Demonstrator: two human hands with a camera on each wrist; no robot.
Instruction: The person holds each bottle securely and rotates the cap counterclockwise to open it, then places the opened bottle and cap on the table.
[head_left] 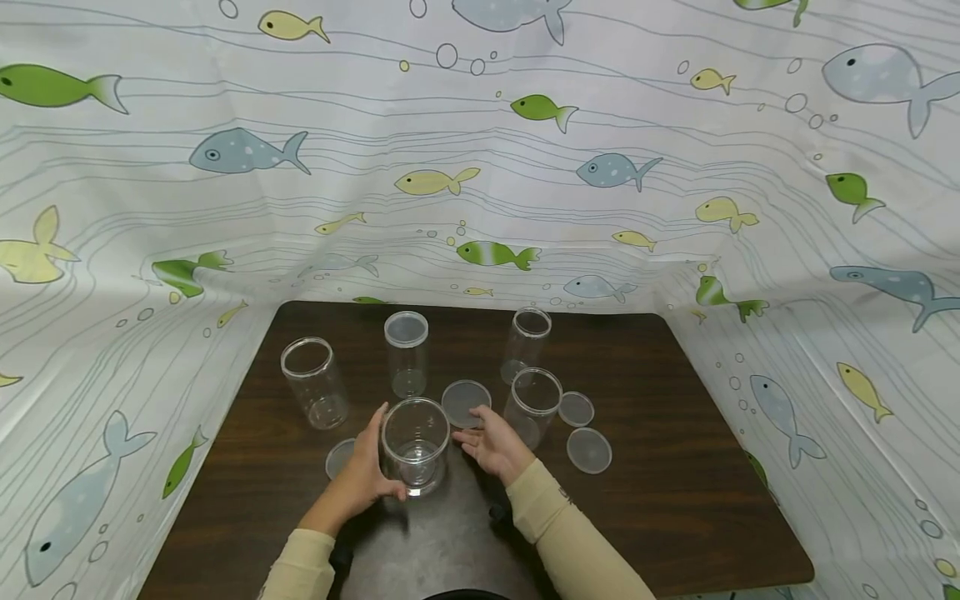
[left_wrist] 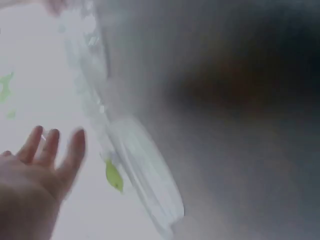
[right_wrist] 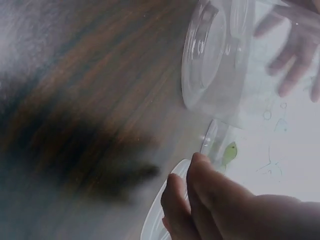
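Observation:
A wide clear jar [head_left: 417, 442] without a lid stands at the front middle. My left hand [head_left: 363, 473] is beside its left side, thumb and fingers spread around it; in the left wrist view the left hand [left_wrist: 37, 182] has straight, parted fingers. To the jar's right my right hand [head_left: 497, 443] is held with loose fingers and nothing in it. A round translucent lid [head_left: 461, 400] lies just beyond the right fingertips. Another lid [head_left: 339, 457] is partly hidden behind the left hand. Close past the right hand stands a second open jar [head_left: 534, 408].
A tall open jar [head_left: 315, 383] stands at the left and a lidded jar [head_left: 407, 354] at the back. One more slim jar [head_left: 527, 342] is behind the right one. Two lids, a smaller lid [head_left: 576, 409] and a larger lid [head_left: 588, 451], lie right on the dark table [head_left: 675, 500].

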